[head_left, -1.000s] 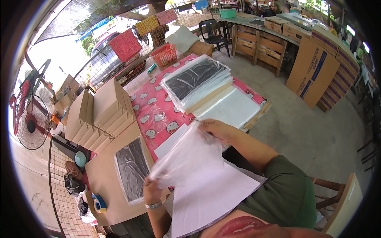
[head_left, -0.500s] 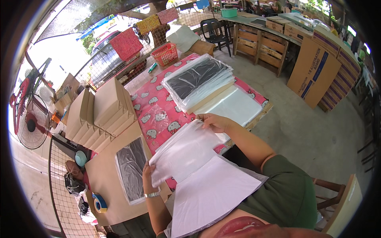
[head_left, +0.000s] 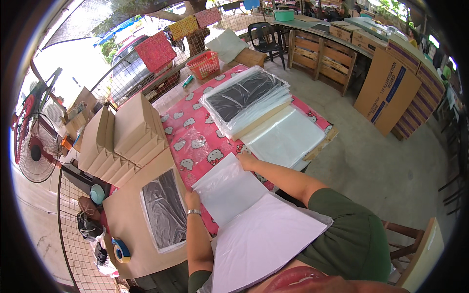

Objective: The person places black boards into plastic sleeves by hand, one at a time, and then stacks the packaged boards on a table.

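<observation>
A white board or stack of sheets in clear plastic leans against my torso. The sleeve's translucent upper part lies spread flat beyond it, over the table edge. My left hand grips the sleeve's left edge, its fingers mostly underneath. At the far right corner my right hand is closed on the sleeve's edge, fingertips partly hidden. Left of my left forearm, a black sheet in clear plastic lies on brown cardboard. Past my right hand rests a stack of clear plastic sleeves.
Bagged black sheets are piled on the pink patterned tablecloth. Folded brown cardboard stands stacked at left, near a fan. A blue tape roll sits at the cardboard's near left edge. A red basket stands at the back.
The sleeve's upper part, bunched and lifted before, is now spread flatter and smoother. My left hand has shifted slightly right and my right hand slightly left and nearer.
</observation>
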`<state>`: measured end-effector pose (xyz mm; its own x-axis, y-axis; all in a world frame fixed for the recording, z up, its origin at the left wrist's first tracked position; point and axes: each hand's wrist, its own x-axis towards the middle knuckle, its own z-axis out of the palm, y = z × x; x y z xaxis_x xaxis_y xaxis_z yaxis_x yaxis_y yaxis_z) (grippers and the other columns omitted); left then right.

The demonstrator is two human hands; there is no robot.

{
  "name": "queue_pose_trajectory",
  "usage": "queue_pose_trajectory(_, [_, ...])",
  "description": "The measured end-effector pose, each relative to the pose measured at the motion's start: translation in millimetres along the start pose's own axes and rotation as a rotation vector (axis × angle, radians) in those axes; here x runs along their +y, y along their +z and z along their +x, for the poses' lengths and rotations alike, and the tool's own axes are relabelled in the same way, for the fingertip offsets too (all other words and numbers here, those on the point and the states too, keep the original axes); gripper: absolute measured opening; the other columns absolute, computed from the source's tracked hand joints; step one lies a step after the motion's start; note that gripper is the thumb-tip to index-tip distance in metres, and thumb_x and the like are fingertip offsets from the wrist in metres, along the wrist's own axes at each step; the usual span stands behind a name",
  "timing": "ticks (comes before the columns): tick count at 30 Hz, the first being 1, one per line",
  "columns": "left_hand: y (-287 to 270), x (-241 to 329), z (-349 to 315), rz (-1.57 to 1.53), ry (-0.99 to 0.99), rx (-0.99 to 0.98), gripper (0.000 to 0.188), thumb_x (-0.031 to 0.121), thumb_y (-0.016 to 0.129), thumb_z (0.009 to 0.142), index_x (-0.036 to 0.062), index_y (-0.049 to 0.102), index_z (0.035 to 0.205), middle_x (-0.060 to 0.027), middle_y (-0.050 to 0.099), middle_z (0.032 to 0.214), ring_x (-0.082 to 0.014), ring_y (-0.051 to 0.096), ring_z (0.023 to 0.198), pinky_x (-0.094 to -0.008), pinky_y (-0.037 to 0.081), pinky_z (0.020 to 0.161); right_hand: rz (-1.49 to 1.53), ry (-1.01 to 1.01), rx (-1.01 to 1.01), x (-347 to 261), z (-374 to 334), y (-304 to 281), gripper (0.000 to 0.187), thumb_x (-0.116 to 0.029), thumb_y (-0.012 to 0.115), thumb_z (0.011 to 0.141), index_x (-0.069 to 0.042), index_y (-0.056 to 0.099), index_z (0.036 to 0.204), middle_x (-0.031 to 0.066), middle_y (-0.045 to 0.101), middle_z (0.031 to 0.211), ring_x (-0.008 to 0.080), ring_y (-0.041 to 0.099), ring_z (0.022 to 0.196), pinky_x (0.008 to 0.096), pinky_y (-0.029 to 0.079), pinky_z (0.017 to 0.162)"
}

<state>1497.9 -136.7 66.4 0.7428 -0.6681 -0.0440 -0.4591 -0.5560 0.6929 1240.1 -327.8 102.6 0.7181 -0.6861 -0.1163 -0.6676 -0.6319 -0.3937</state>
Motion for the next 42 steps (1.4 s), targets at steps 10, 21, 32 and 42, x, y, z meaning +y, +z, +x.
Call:
queue_pose_trajectory(10, [-14.9,8.0,3.9,-0.352,-0.255,-0.083,0.020,0.010,0.047,0.079,-0.0016,0.062,0.073,-0.0093,0.057,0.059,-0.0186,0.052,0.050,-0.0317,0.040,0.049,0.131,-0.007,0.229,-10.9,13.4,-8.6,0.023,-0.014,0.054,0.079,0.004,0.059,0.092,0.0259,0.059,0.095,0.0384,0.057,0.094,0.0454,0.046,0.082])
queue_pose_trajectory(21, [-151.7,153.6,-114.6,-0.628,0.276,0.369,0.024,0.008,0.057,0.083,0.0009,0.054,0.060,0.0021,0.048,0.055,-0.0052,0.038,0.051,-0.0232,0.026,0.046,0.551,-0.115,0.635,-70.5,-74.4,-166.7,0.023,-0.018,0.051,0.082,0.003,0.058,0.082,0.0236,0.058,0.070,0.0385,0.060,0.073,0.0457,0.045,0.066])
queue_pose_trajectory(32, [-209.8,188.7,-171.8,-0.589,0.457,0.346,0.026,0.006,0.056,0.083,0.0033,0.047,0.059,0.0078,0.036,0.056,-0.0020,0.028,0.053,-0.0216,0.018,0.047,0.839,-0.336,0.510,-95.4,-171.4,-237.9,0.017,-0.017,0.050,0.088,-0.002,0.059,0.089,0.0076,0.054,0.071,0.0119,0.049,0.058,0.0294,0.041,0.056])
queue_pose_trajectory(42, [-238.1,202.4,-221.0,-0.720,0.504,0.313,0.019,0.004,0.056,0.075,0.0013,0.047,0.059,0.0054,0.037,0.055,-0.0029,0.030,0.051,-0.0208,0.021,0.048,1.344,-0.300,0.147,-88.4,-207.0,-244.7,0.023,-0.011,0.051,0.087,0.002,0.063,0.102,0.0021,0.063,0.087,0.0077,0.056,0.079,0.0226,0.044,0.070])
